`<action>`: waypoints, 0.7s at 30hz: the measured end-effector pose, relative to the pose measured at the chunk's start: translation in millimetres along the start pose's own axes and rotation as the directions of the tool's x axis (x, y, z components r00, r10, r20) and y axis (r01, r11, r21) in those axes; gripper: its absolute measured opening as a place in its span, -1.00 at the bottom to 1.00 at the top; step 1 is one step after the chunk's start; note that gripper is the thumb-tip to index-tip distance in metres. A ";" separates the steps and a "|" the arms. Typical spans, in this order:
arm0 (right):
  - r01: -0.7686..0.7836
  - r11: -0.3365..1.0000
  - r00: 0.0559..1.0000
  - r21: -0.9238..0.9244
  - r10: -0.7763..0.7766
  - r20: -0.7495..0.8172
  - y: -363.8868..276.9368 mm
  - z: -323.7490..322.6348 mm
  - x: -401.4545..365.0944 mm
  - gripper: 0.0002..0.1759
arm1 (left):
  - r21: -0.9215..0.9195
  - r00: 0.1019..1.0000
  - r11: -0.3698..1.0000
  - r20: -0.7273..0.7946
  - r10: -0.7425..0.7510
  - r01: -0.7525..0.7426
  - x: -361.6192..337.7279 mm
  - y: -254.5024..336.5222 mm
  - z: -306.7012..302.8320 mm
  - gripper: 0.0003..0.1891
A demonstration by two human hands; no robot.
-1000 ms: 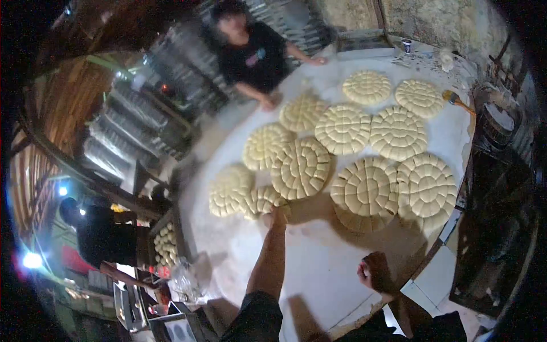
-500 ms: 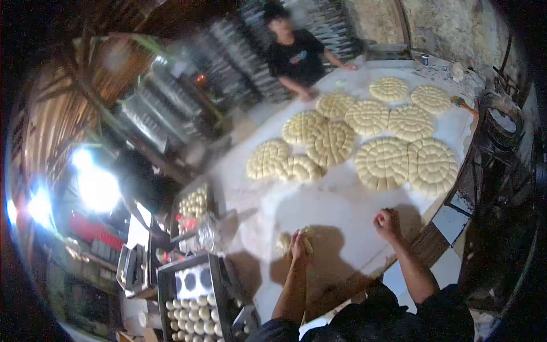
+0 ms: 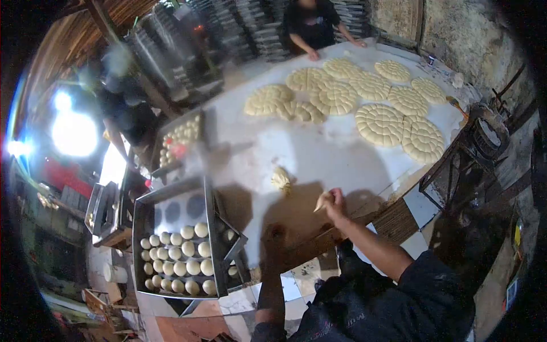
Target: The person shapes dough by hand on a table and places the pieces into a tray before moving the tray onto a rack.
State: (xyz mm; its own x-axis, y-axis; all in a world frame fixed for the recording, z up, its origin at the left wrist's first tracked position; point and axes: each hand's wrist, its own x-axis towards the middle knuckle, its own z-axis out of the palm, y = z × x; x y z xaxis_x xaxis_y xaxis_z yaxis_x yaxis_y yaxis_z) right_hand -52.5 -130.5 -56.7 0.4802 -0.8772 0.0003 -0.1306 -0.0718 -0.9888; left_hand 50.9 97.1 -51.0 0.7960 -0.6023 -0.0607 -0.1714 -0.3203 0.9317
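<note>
My right hand is over the front of the floury table, fingers closed round a pale piece of dough whose pointed end pokes out to the left. In shadow near the table's front edge is my left hand, too dark for its fingers to be made out. A small heap of dough pieces lies on the tabletop just beyond my two hands. Farther back, several large round dough slabs, scored into segments, spread across the table.
Left of the table, a metal tray holds rows of dough balls. Behind it stands another tray of dough balls. A co-worker rests both hands on the far edge. A brush lies at the right edge, near a round container.
My left hand has let go of the dough heap and drawn back toward the table's edge. My right hand has come left and now holds a dough piece. The view has tilted down and left.
</note>
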 end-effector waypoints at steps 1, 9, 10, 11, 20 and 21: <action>0.050 0.998 0.993 -0.028 -0.053 -0.102 4.1 -13.9 12.2 -0.53 | -0.063 0.995 0.995 -0.060 -0.085 0.081 -3.6 -8.7 -4.7 -0.78; 0.759 0.458 0.650 -0.463 -0.493 0.579 11.9 -163.0 92.8 -0.81 | 0.702 0.766 0.446 0.223 0.603 -0.556 11.0 42.3 -22.6 -0.81; 0.774 0.426 0.634 -0.469 -0.516 0.577 6.4 -158.3 107.0 -0.81 | 0.764 0.761 0.376 0.223 0.609 -0.525 24.0 39.8 -18.1 -0.79; 0.780 0.403 0.625 -0.479 -0.531 0.572 0.5 -149.8 116.4 -0.80 | 0.815 0.757 0.301 0.234 0.610 -0.495 34.1 36.3 -13.7 -0.77; 0.906 0.408 0.362 -0.115 -0.603 0.711 4.9 -84.6 66.2 -0.76 | 0.781 0.980 0.603 0.055 0.192 -0.162 4.4 25.5 70.5 -0.70; 0.916 0.396 0.296 -0.064 -0.559 0.774 -9.2 -108.1 81.4 -0.75 | 0.832 0.997 0.550 0.074 0.029 -0.078 -11.5 -9.1 57.8 -0.62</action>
State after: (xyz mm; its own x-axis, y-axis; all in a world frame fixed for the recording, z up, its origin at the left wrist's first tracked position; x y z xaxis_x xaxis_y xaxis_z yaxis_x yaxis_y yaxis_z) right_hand -106.0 -252.6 -31.5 0.8868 0.1481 0.4378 0.3325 -0.8624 -0.3818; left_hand 9.7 64.7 -79.5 0.7452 -0.6641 -0.0601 -0.6392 -0.7372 0.2190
